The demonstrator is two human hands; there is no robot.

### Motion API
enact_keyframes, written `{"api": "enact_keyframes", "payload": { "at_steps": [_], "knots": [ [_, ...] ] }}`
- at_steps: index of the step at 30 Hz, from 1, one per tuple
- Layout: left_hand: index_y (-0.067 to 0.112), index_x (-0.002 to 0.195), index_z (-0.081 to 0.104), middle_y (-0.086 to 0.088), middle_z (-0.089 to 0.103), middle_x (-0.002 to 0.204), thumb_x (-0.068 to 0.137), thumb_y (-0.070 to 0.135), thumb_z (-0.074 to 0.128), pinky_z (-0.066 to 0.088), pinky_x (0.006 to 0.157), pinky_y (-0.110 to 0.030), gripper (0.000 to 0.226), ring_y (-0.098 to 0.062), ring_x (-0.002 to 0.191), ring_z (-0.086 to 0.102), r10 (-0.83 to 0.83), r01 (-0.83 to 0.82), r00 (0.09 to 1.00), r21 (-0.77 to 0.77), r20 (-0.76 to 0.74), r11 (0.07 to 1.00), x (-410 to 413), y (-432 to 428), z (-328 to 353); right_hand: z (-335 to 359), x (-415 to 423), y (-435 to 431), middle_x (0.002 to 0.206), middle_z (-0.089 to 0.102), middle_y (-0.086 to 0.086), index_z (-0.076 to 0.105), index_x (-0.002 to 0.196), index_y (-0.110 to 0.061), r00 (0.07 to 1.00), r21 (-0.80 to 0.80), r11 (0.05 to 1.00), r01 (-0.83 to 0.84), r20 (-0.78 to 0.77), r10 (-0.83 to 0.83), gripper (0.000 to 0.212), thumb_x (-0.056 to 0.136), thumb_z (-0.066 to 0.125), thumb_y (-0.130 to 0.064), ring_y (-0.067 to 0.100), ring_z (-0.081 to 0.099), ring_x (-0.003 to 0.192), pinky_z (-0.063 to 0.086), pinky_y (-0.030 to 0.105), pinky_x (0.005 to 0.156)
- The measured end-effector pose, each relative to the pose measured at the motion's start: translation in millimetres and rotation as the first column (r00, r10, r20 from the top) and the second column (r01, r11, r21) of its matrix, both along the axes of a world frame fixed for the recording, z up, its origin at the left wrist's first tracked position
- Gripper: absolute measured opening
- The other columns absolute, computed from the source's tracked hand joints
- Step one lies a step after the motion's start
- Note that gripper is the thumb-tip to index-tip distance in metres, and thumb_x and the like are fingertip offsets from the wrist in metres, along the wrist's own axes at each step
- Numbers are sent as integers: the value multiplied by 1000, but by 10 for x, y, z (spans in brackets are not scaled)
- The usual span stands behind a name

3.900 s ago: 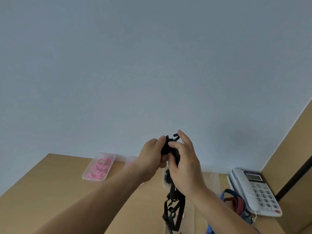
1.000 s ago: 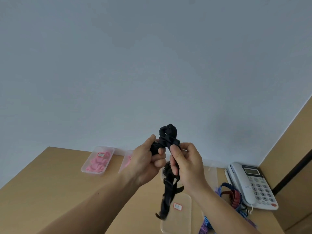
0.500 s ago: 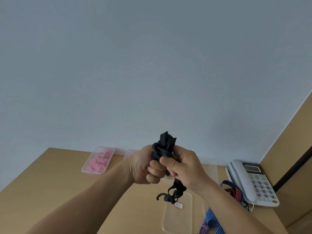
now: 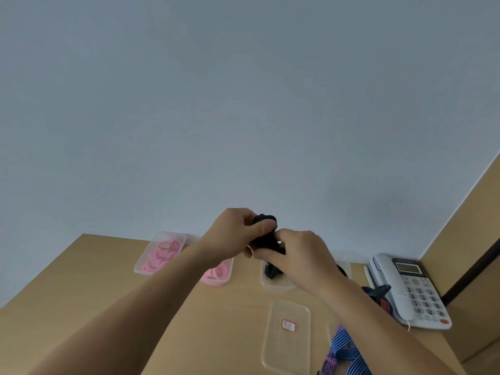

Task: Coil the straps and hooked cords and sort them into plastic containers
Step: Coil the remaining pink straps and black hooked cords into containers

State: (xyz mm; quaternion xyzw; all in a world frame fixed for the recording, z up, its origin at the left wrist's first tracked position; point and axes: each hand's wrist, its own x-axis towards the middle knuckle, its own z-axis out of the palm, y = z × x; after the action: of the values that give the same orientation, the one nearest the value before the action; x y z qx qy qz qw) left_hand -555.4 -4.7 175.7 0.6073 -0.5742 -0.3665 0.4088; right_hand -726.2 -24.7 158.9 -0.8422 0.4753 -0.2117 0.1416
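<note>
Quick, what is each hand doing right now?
Left hand: closed, gripping the black strap bundle.
Right hand: closed, gripping the same bundle.

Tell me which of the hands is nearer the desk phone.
Right. The right hand grips the black strap left of the phone; the left hand grips it farther left, beyond the right.
</note>
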Motion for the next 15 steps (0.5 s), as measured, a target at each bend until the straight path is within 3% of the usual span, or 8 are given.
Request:
{"api": "enact_keyframes", "payload": {
  "at_steps": [2, 4, 6, 10, 12, 15],
  "knots": [
    [-6, 94, 64, -22, 71, 82, 93, 33, 65, 54, 66, -41, 39, -33, 66, 65, -7, 7, 997, 10, -74, 1000, 115, 12, -51, 36, -76, 14, 86, 68, -17, 62, 118, -37, 996, 97, 992, -77, 41, 73, 46, 79, 67, -59, 3, 61, 78, 46, 20, 69],
    [-8, 90, 61, -22, 66, 74, 97, 24, 58, 49, 63, -39, 32, -30, 64, 60, 6, -4, 990, 16, -141, 1000, 162, 13, -110, 83, -149, -1, 76, 62, -24, 54, 124, -43, 993, 104, 988, -118, 23, 116, 49, 78, 70, -55, -5, 55, 72, 36, 13, 64],
    [0, 82, 59, -10, 59, 67, 97, 18, 53, 44, 59, -34, 25, -23, 60, 53, -20, 24, 990, 24, -143, 999, 157, 24, -160, 128, -181, -32, 73, 62, -27, 54, 113, -43, 988, 102, 984, -148, 66, 142, 39, 79, 72, -50, -6, 55, 69, 34, 15, 62],
    [7, 89, 58, -1, 55, 71, 97, 25, 51, 43, 60, -27, 21, -14, 61, 49, -292, 301, 951, 94, -99, 949, 67, 101, -207, 222, -165, -87, 78, 68, -18, 55, 93, -39, 957, 166, 952, -257, 177, 228, 27, 77, 76, -43, 3, 61, 72, 50, 26, 70],
    [8, 86, 55, -3, 51, 68, 94, 28, 49, 39, 60, -29, 22, -16, 61, 46, -326, 355, 912, 83, -249, 931, 46, 137, -202, 247, -175, -137, 77, 70, -10, 58, 87, -36, 933, 212, 935, -285, 286, 220, 27, 73, 80, -43, 8, 64, 70, 52, 30, 70],
    [5, 86, 51, -11, 43, 70, 94, 28, 46, 34, 59, -33, 25, -21, 60, 39, -305, 364, 799, 13, -519, 931, 18, 154, -173, 245, -195, -209, 62, 62, -10, 61, 78, -27, 854, 224, 926, -305, 495, 162, 34, 65, 85, -49, 6, 55, 57, 48, 19, 57]
  ]
}}
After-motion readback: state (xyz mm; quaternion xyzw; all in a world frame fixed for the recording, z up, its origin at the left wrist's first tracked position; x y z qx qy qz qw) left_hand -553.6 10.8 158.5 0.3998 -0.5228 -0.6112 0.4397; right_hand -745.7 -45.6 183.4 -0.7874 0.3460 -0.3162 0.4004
